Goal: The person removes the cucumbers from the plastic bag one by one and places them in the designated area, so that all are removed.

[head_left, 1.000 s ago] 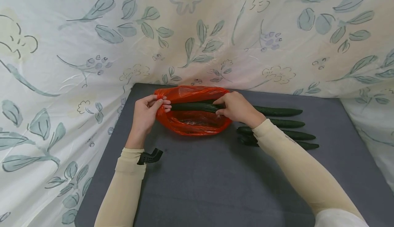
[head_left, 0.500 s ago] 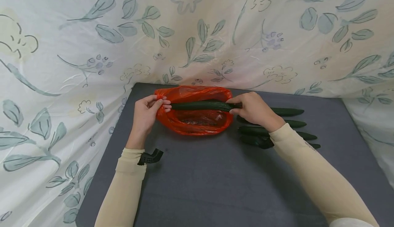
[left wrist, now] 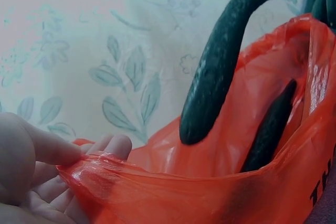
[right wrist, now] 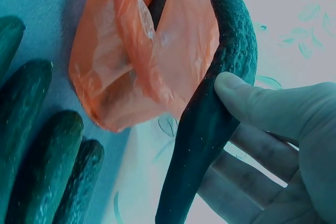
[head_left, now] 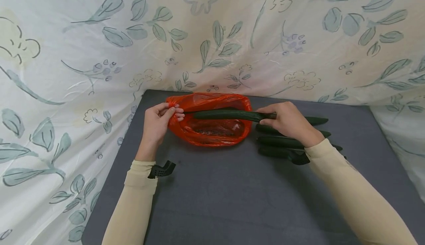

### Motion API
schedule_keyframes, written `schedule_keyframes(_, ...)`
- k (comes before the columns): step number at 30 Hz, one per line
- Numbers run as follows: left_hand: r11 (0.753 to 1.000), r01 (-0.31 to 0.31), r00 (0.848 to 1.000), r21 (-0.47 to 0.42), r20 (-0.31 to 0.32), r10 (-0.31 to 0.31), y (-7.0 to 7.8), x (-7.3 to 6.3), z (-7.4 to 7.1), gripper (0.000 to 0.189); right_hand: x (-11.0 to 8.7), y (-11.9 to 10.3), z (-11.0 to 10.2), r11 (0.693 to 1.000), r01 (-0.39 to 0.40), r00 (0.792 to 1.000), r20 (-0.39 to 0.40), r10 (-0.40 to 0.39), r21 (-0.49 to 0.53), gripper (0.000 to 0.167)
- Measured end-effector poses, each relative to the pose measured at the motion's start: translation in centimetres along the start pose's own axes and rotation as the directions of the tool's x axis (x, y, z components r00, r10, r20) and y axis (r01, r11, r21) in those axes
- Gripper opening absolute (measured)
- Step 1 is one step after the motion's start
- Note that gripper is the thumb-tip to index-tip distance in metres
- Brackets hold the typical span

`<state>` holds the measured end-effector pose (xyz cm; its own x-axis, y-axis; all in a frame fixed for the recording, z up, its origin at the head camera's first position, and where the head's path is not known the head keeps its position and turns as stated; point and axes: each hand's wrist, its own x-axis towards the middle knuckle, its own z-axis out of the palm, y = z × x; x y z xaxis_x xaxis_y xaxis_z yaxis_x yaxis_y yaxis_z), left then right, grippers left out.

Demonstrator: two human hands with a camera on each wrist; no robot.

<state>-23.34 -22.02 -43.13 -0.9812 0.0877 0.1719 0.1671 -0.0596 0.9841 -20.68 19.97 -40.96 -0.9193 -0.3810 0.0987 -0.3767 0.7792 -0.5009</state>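
My left hand (head_left: 156, 123) pinches the rim of a red plastic bag (head_left: 202, 141) between thumb and fingers, and the bag's mouth gapes upward. With thumb and fingers, my right hand (head_left: 292, 121) grips a long dark green cucumber (head_left: 225, 114) by its narrow end. That cucumber lies crosswise over the bag's mouth in the head view. The left wrist view shows its rounded end (left wrist: 197, 124) pointing down above the opening, and a second cucumber (left wrist: 268, 129) lying inside the bag. Thin plastic partly hides this inner one.
Several more cucumbers (head_left: 275, 141) lie side by side on the dark grey table (head_left: 216, 193), right of the bag and partly under my right forearm. A floral cloth (head_left: 212, 45) hangs behind the table. Black wrist mounts (head_left: 162, 169) stick out from both sleeves.
My right hand has moved right, drawing the cucumber along so that its left end has come away from near my left fingers. My left hand and the bag have stayed nearly still.
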Motion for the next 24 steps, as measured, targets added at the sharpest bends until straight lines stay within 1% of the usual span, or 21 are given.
schedule_keyframes(12,1.000,-0.006,1.000,0.005,-0.005,0.006,-0.1,-0.1,-0.3,0.026,-2.8,1.1,-1.7,0.999,-0.001,0.998,-0.057,-0.001,-0.034,0.039)
schedule_keyframes(14,1.000,-0.006,1.000,0.003,-0.008,0.006,-0.1,-0.1,-0.3,0.026,-3.3,1.3,-2.0,0.999,0.004,0.997,-0.075,-0.007,-0.041,0.039)
schedule_keyframes(20,1.000,-0.007,1.000,-0.003,-0.005,0.007,0.0,-0.1,-0.2,0.026,-4.7,2.1,-2.8,0.996,0.052,0.992,-0.113,-0.061,-0.077,0.041)
schedule_keyframes(24,1.000,0.004,1.000,-0.007,0.000,-0.004,0.0,-0.1,-0.2,0.026,-5.7,2.7,-3.2,0.996,0.048,0.991,-0.120,-0.058,-0.079,0.043)
